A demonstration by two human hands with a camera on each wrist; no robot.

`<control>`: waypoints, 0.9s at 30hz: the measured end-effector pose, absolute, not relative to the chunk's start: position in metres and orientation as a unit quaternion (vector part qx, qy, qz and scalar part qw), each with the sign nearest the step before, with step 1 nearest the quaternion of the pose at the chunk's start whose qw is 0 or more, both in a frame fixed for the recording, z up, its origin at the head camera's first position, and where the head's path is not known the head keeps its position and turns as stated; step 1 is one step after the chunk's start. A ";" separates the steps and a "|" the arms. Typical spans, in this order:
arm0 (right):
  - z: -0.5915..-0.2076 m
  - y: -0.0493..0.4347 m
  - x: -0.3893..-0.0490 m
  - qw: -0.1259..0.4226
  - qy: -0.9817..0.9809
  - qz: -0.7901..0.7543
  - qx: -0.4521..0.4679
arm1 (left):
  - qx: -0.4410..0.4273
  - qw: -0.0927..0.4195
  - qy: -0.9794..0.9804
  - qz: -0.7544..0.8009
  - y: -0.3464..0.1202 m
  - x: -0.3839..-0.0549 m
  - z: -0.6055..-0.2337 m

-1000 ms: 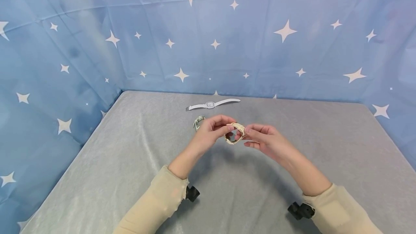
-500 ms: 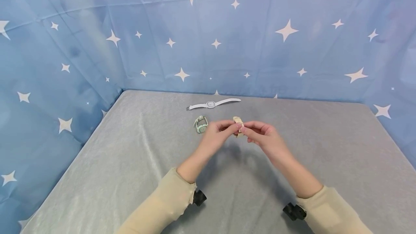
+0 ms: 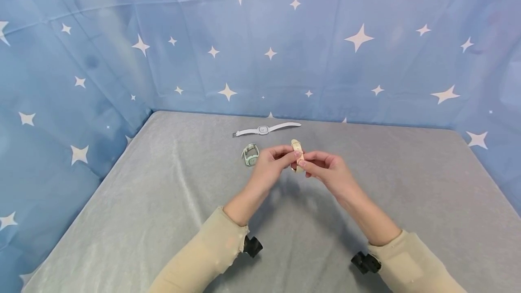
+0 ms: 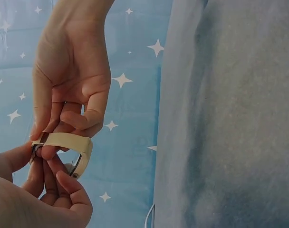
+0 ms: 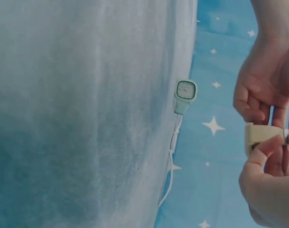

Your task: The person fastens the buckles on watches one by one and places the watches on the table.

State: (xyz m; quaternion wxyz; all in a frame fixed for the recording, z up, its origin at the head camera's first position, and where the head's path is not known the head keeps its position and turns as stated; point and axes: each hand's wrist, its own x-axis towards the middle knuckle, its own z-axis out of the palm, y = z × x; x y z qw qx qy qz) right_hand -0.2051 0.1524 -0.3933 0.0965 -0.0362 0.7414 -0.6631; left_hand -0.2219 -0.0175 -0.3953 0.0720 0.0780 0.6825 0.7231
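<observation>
Fingertips of the left hand (image 3: 269,166) and the right hand (image 3: 334,176) meet, in the head view, on a cream watch (image 3: 297,146) lifted above the gray table (image 3: 163,220); each hand has thumb and fingers bent in to a narrow pinch, with the strap between them and one strip of it standing up past the left thumb. Behind the hands a green watch (image 3: 252,160) lies bent round into a loop, which looks like a piece closed up, though its clasp is too small to judge, while a white watch (image 3: 263,130) lies stretched out farther back, near the starry curtain (image 3: 195,21), plainly unfastened. From the left wrist, the cream strap curves round in an arc, and its end disappears among the fingertips of both hands, so I would call the joining of this band under way rather than finished; whether the end is through the buckle I cannot tell. From the right wrist, the same band shows at the right edge, gripped from two sides, with the green watch well apart from it, dial visible. By my reading, securing the cream band is left, and the white one, if it counts, is untouched by either hand
</observation>
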 end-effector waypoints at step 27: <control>-0.399 0.153 -0.199 0.098 0.727 -0.677 -0.052 | 0.103 0.060 0.731 0.672 -0.017 -0.224 -0.400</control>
